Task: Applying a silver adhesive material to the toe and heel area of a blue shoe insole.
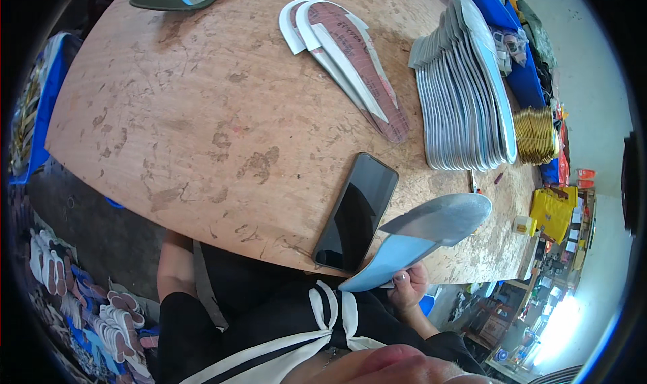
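My right hand (410, 286) is closed on the edge of a single insole (431, 230), silver-grey at its wide end and light blue toward its narrow end. The thumb presses on the blue face near the table's front edge. Just left of the insole, a black smartphone (357, 209) lies on the table. My left forearm (178, 266) hangs by the front edge; the left hand is hidden below the tabletop. Beyond the phone rest a reddish-brown sole-shaped piece (357, 60) and white curved strips (331, 66). A long stack of silver insoles (465, 94) stands at the right.
A dark green sole (168, 0) lies at the table's far left. Beside the stack stands a gold-coloured coil (536, 134). Blue bins (526, 67) line the right side, and another blue bin (57, 94) stands left. Several sandals or shoe parts (121, 323) sit on the floor lower left.
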Demonstrator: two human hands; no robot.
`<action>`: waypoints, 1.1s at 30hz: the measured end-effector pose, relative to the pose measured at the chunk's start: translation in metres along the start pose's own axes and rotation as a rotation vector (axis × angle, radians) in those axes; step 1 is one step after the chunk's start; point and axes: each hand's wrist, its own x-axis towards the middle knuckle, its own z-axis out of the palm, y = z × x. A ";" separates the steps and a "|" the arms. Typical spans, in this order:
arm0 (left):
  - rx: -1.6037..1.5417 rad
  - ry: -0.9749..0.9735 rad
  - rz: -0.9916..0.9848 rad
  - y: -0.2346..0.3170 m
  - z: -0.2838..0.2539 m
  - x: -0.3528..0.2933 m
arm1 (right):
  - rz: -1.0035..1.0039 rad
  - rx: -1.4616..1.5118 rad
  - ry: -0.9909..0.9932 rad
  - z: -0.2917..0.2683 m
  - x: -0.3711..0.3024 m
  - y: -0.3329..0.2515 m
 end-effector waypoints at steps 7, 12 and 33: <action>0.052 -0.010 -0.009 -0.009 -0.010 -0.005 | 0.023 0.013 0.032 0.002 0.002 -0.002; 0.073 -0.047 -0.030 -0.025 0.000 -0.004 | -0.005 -0.040 0.037 0.001 0.000 -0.002; 0.232 -0.086 0.110 0.034 0.003 -0.009 | -0.013 0.105 -0.017 0.000 0.005 0.007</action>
